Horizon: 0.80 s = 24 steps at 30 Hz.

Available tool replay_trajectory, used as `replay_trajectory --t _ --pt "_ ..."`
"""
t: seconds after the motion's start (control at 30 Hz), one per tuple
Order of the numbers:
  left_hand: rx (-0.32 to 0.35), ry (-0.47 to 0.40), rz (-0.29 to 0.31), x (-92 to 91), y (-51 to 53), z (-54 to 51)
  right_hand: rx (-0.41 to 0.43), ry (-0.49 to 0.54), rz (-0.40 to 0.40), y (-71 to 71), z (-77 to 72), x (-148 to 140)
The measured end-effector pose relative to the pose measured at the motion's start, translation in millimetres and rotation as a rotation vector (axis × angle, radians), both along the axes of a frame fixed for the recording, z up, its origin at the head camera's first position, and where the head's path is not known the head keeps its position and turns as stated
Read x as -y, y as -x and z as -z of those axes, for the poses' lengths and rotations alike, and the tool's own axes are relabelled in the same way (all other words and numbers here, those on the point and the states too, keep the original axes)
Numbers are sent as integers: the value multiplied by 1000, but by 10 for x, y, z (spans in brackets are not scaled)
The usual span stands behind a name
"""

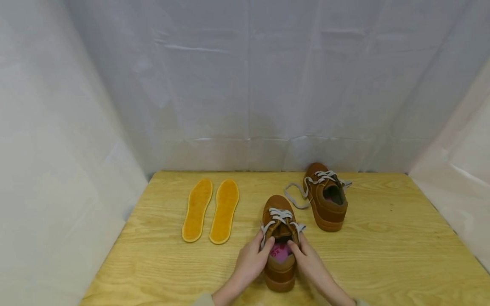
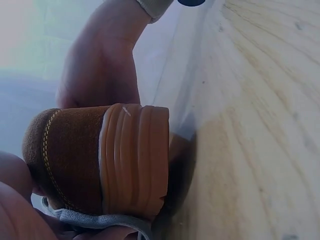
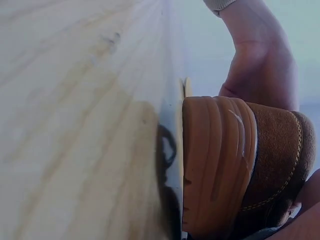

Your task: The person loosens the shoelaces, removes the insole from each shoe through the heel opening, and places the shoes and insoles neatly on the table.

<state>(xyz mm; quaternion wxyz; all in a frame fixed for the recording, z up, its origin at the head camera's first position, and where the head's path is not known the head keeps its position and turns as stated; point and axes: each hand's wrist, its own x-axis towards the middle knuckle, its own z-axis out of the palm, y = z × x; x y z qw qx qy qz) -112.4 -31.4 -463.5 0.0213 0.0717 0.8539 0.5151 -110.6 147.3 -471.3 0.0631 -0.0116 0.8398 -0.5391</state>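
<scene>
Both hands grip a brown lace-up shoe, which sits near the front of the table with its toe pointing away. On its left side is the left hand, and on its right side the right hand. The thumbs lie at the edges of the shoe's opening, while the other fingers are mostly hidden along the sides. A pink insole with dark markings shows inside. Pale laces cross over the tongue. In both wrist views the shoe's ribbed sole stands close to the tabletop.
Two orange insoles lie side by side on the wooden table, left of the hands. A second brown shoe stands farther back on the right, one lace trailing to its left. Pale sheeting encloses the back and sides.
</scene>
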Motion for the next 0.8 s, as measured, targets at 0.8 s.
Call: replay_trajectory --t 0.8 --pt "-78 -35 30 -491 255 -400 -104 132 128 147 -555 -402"
